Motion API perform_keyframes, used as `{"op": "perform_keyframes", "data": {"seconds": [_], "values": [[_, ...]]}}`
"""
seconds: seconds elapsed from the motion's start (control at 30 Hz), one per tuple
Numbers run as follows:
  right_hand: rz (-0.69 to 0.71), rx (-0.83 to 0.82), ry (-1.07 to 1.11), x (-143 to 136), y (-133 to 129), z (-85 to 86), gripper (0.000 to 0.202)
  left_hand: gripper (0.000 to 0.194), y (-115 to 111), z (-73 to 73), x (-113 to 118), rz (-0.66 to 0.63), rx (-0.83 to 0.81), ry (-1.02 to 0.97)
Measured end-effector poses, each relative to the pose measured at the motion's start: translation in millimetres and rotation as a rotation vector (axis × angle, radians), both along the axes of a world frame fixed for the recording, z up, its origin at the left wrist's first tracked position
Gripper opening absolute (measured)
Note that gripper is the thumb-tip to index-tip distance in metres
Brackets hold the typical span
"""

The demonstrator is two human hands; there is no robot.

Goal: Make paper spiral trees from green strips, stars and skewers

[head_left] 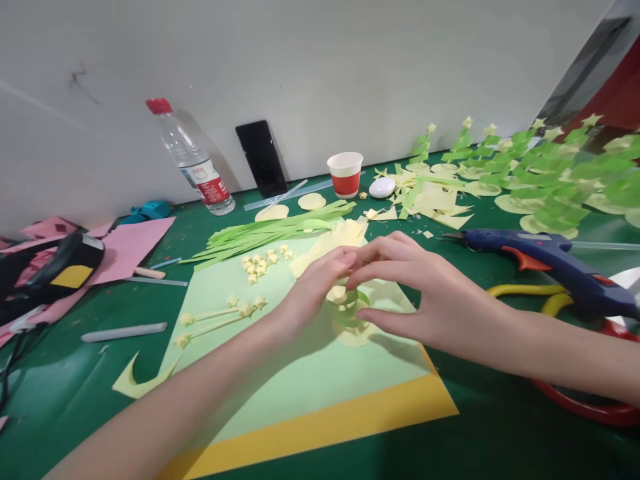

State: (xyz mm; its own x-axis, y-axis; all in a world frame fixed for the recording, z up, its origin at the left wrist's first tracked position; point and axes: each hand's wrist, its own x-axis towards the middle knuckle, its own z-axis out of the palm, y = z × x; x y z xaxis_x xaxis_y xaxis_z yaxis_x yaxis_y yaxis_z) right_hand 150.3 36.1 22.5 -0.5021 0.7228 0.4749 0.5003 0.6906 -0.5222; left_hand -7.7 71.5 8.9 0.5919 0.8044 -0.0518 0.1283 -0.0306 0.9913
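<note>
A small green paper spiral [347, 308] stands on a round pale-yellow paper base [353, 335], over the light-green sheet. My left hand [315, 283] comes in from the left, its fingers closed at the spiral's upper part and its fingertips mostly hidden. Curved around the spiral from the right is my right hand [415, 280], its thumb at the side and its fingers at the top, touching my left fingertips. To the left, on the sheet [280, 380], lie folded paper stars [257, 267] and thin sticks [215, 321] tipped with stars.
Green paper strips [270, 230], a red-and-white cup [346, 175], a phone [263, 159] and a bottle [200, 167] line the back. A blue glue gun [520, 243] and scissors [585, 403] lie right, below finished spirals [565, 180]. Pink paper [133, 247] is left.
</note>
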Motion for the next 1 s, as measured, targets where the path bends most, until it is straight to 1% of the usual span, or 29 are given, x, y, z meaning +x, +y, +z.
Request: {"op": "perform_keyframes", "data": {"seconds": [0.17, 0.3, 0.43, 0.57, 0.63, 0.7, 0.8, 0.83, 0.9, 1.0], "values": [[-0.01, 0.012, 0.009, -0.2, 0.3, 0.1, 0.013, 0.024, -2.3, 4.3, 2.9, 0.031, 0.062, -0.019], [-0.004, 0.02, 0.026, -0.9, 1.2, 0.4, 0.011, 0.025, -3.9, 6.6, 6.3, 0.04, 0.072, -0.005], [0.002, -0.01, 0.036, -0.7, 1.6, -1.2, 0.009, 0.026, -6.1, 8.7, 10.0, 0.034, 0.089, 0.021], [0.005, -0.033, 0.059, -0.1, -0.3, -3.4, 0.009, 0.027, -5.4, 8.3, 10.9, 0.057, 0.148, 0.066], [0.006, -0.042, 0.073, -0.2, -1.1, -3.8, 0.01, 0.028, -4.2, 8.0, 6.2, 0.103, 0.21, 0.09], [0.009, -0.053, 0.074, -0.5, -1.1, -3.4, 0.01, 0.028, -4.7, 8.7, -3.8, 0.182, 0.308, 0.122], [0.002, -0.055, 0.064, -0.7, -0.3, -2.2, 0.01, 0.017, -12.7, 10.9, -25.3, 0.286, 0.488, 0.207], [0.001, -0.055, 0.062, -0.7, -0.1, -2.0, 0.01, 0.016, -17.3, 10.9, -32.6, 0.279, 0.542, 0.24], [0.0, -0.062, 0.061, -0.5, -0.1, -1.9, 0.009, 0.019, -28.1, 8.7, -45.2, 0.202, 0.616, 0.312], [-0.004, -0.075, 0.059, -0.3, -1.1, -2.2, 0.007, 0.022, -44.1, 1.3, -55.9, -0.031, 0.794, 0.51]]}}
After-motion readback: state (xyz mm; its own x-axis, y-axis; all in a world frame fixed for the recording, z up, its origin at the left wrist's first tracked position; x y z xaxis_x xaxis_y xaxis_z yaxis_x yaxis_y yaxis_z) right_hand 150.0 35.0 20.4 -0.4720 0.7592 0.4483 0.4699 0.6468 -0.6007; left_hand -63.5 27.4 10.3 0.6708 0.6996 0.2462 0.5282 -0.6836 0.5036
